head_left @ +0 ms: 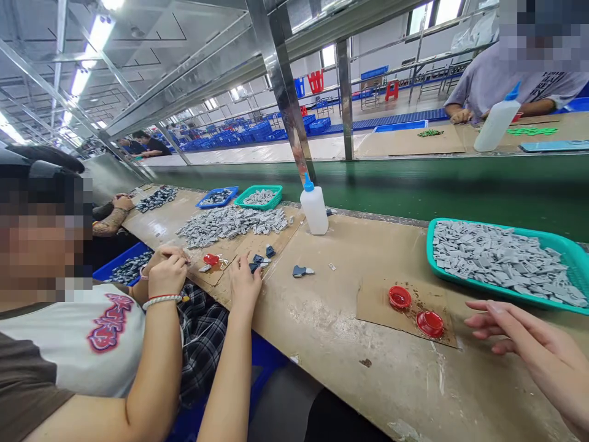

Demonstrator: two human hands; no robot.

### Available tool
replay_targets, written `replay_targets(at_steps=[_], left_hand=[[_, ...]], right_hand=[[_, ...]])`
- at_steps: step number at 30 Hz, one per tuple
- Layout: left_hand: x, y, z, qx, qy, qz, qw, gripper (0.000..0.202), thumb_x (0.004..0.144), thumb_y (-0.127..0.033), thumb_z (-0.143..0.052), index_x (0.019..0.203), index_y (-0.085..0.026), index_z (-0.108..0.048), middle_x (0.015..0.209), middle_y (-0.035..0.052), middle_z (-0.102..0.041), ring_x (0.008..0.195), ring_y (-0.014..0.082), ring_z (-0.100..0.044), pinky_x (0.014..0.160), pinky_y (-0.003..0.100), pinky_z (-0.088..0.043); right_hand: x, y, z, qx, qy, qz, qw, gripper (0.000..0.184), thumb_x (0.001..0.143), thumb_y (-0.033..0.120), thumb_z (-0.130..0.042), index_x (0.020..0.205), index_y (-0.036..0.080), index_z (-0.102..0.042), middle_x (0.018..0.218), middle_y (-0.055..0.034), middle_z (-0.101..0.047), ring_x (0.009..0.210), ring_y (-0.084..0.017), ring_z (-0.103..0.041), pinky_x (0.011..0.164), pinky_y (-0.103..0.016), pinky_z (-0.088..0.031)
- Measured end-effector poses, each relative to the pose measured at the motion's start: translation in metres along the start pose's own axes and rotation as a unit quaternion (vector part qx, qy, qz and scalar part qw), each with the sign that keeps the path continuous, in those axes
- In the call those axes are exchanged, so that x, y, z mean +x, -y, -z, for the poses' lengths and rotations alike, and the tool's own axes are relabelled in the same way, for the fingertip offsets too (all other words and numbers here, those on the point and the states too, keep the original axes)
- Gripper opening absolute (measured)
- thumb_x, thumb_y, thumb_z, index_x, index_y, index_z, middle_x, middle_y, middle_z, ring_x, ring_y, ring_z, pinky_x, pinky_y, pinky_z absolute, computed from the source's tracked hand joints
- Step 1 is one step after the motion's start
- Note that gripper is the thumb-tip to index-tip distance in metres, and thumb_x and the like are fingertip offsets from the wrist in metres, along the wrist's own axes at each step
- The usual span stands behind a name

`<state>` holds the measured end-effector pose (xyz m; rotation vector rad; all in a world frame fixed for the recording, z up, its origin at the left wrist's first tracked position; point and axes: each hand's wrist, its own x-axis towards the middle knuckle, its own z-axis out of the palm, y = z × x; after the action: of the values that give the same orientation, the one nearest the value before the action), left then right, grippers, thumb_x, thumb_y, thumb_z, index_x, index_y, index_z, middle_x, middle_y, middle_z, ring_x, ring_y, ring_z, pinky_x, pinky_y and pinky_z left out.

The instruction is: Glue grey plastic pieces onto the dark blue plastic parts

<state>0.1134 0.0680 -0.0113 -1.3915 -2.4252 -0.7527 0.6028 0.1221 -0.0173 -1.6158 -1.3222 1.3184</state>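
Right hand of the camera wearer is held open at the lower right of the view, its fingers slightly apart and gently curled, with nothing seen gripped. Only this one hand of the wearer is in view. It is held over a paper-covered workbench, and is nearest to two red plastic dishes, which are set on a stained cardboard sheet. A teal plastic tray heaped with small grey moulded parts is placed just beyond the fingers. Farther left, a white squeeze bottle with a blue nozzle is stood upright, and a small dark blue and grey part is left lying on the bench. A co-worker in a printed T-shirt is seated to the left, well apart from the wearer's hand. One hand of the co-worker is pinched together beside a red dish, and the other hand is laid by dark blue parts. A long heap of grey parts is spread beyond them.
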Motion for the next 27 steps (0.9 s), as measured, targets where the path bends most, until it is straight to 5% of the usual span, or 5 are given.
replay_targets(at_steps=[3, 10, 13, 17, 27], left_hand=[[-0.011, -0.024, 0.0, -0.016, 0.005, -0.029, 0.999, 0.046, 0.086, -0.026, -0.05, 0.13, -0.013, -0.044, 0.121, 0.0185, -0.047, 0.122, 0.0338, -0.043, 0.102, 0.054, -0.034], [-0.03, -0.077, -0.013, -0.095, 0.169, -0.205, 0.959, 0.028, 0.083, -0.03, -0.059, 0.111, -0.029, -0.063, 0.113, 0.0037, -0.061, 0.109, 0.0205, -0.055, 0.097, 0.035, -0.043], [-0.014, -0.075, -0.021, -0.091, 0.164, -0.192, 0.963, 0.02, 0.086, -0.023, -0.051, 0.097, -0.024, -0.067, 0.097, 0.0069, -0.064, 0.097, 0.0234, -0.059, 0.089, 0.039, -0.047], [-0.002, -0.077, -0.023, -0.075, 0.097, -0.14, 0.983, 0.031, 0.085, -0.019, -0.046, 0.113, -0.016, -0.06, 0.11, 0.0164, -0.058, 0.11, 0.0327, -0.052, 0.095, 0.054, -0.038], [-0.028, -0.13, -0.047, -0.154, 0.176, -0.194, 0.953, 0.048, 0.079, -0.03, -0.061, 0.123, -0.018, -0.048, 0.107, 0.0086, -0.063, 0.105, 0.0242, -0.057, 0.093, 0.041, -0.044]], right_hand=[[0.0, 0.003, 0.001, -0.002, -0.017, 0.011, 1.0, 0.046, 0.075, 0.066, -0.055, 0.095, 0.029, -0.071, 0.093, -0.009, -0.072, 0.086, -0.032, -0.067, 0.064, -0.037, -0.053], [-0.002, 0.009, 0.002, 0.011, -0.03, 0.045, 0.998, 0.044, 0.078, 0.062, -0.055, 0.096, 0.024, -0.07, 0.091, -0.0102, -0.071, 0.082, -0.03, -0.066, 0.062, -0.035, -0.052], [-0.002, 0.01, 0.005, 0.016, -0.039, 0.042, 0.998, 0.043, 0.079, 0.061, -0.055, 0.097, 0.024, -0.069, 0.09, -0.009, -0.071, 0.083, -0.028, -0.066, 0.063, -0.033, -0.052], [-0.002, 0.009, 0.009, 0.021, -0.055, 0.039, 0.998, 0.044, 0.078, 0.063, -0.056, 0.097, 0.025, -0.068, 0.091, -0.0071, -0.071, 0.086, -0.027, -0.064, 0.065, -0.031, -0.051], [-0.004, 0.014, 0.008, 0.033, -0.051, 0.044, 0.997, 0.042, 0.081, 0.061, -0.053, 0.099, 0.025, -0.066, 0.09, -0.0064, -0.07, 0.084, -0.025, -0.063, 0.065, -0.03, -0.048]])
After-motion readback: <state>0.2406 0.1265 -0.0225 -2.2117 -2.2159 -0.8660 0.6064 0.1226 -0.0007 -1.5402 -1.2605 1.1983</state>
